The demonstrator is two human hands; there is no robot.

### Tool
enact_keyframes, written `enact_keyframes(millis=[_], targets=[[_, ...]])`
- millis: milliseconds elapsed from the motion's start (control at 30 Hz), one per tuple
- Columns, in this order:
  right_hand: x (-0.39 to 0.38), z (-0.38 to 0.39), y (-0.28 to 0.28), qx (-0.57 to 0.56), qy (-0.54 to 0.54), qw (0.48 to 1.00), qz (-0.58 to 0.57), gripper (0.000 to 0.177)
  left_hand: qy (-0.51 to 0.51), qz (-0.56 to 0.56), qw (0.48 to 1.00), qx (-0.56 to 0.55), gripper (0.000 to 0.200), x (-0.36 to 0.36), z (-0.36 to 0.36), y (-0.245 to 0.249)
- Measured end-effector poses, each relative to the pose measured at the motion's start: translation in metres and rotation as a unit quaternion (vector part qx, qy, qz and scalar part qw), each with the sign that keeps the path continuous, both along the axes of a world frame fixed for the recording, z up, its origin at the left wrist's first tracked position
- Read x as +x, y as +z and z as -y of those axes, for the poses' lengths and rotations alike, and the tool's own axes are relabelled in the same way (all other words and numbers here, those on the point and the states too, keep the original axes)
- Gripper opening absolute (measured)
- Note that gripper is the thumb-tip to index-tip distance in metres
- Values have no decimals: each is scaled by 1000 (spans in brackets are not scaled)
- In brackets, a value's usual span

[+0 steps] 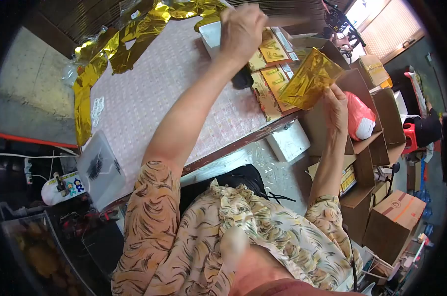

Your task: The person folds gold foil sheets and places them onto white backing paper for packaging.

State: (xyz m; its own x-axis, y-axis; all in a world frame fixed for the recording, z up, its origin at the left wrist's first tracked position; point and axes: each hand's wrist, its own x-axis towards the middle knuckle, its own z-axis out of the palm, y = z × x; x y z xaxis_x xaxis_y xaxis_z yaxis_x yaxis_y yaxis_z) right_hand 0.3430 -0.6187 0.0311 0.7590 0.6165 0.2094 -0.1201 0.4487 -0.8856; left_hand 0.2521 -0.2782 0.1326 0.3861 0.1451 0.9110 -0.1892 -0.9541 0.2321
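Note:
My right hand (pixel 336 106) pinches the lower right edge of a gold foil sheet (pixel 312 79), held up over the table's right edge. Above a white tray (pixel 211 35) at the far side, my left hand (pixel 243 32) is raised with its fingers curled closed. The hand is slightly blurred, and whatever is in it is hidden; a blurred brownish streak shows beside it. Yellow and orange printed packets (pixel 275 81) lie near the foil, partly covered by it. A dark object (pixel 242 79) rests below my left wrist.
Gold foil strips (pixel 134 44) lie along the table's (pixel 179 64) far and left edges. A clear plastic bin (pixel 101 167) stands at the left. Cardboard boxes (pixel 393 222) and a pink plastic bag (pixel 359 116) are at the right. A white foam box (pixel 288 140) sits below the table edge.

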Motion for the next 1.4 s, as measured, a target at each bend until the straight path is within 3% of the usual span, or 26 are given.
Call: enact_keyframes(millis=[67, 100, 167, 200, 267, 333, 367, 400, 433, 467, 500, 567, 600, 633, 700, 833, 967, 1267, 1400], targets=[[-21, -23, 28, -27, -40, 992, 114, 29, -13, -6, 1000, -16, 31, -17, -13, 31], [-34, -34, 45, -24, -39, 992, 117, 29, -73, 3, 992, -102, 15, -43, -5, 62], [-57, -54, 81, -43, -24, 977, 208, 30, -129, -188, 940, -254, 11, -97, 0, 110], [-59, -61, 90, -63, 6, 980, 191, 29, -146, -108, 977, -114, 12, -100, -24, 104], [-83, -88, 117, -45, 32, 973, 222, 16, -159, -169, 961, -151, 12, -130, -35, 109], [-96, -115, 118, -16, 50, 972, 230, 16, -185, -268, 925, -198, 14, -156, -56, 104], [-102, -124, 120, -96, 66, 968, 223, 16, -175, -267, 926, -204, 14, -166, -62, 98], [-111, -132, 123, -176, 81, 957, 216, 16, -235, -255, 904, -249, 14, -178, -67, 91], [-127, -143, 127, -193, 68, 961, 186, 12, -294, -239, 879, -291, 15, -188, -74, 83], [-133, -152, 123, -193, 79, 960, 187, 12, -385, -137, 881, -239, 20, -195, -87, 64], [-138, -161, 115, -171, 94, 971, 141, 12, -376, -134, 883, -244, 20, -208, -91, 48], [-146, -179, 98, -141, 103, 979, 103, 14, -391, -120, 732, -545, 49, -236, -94, 21], [-152, -186, 98, -143, 109, 978, 103, 14, -451, -156, 684, -552, 61, -256, -93, 8], [-158, -194, 97, -151, 115, 977, 93, 14, -447, -153, 684, -556, 61, -267, -90, -9], [-167, -208, 89, -158, 123, 977, 71, 13, -471, -168, 633, -591, 64, -286, -77, -36], [-187, -228, 82, -199, 113, 966, 122, 12, -393, -158, 676, -602, 51, -301, -62, -59], [-205, -236, 77, -223, 106, 959, 140, 12, -359, -121, 642, -667, 40, -319, -51, -71], [-235, -237, 70, -297, 121, 934, 157, 19, -329, -47, 645, -688, 30, -343, -34, -97], [-245, -242, 49, -251, 71, 944, 200, 26, -312, -55, 640, -700, 33, -352, -28, -100]])
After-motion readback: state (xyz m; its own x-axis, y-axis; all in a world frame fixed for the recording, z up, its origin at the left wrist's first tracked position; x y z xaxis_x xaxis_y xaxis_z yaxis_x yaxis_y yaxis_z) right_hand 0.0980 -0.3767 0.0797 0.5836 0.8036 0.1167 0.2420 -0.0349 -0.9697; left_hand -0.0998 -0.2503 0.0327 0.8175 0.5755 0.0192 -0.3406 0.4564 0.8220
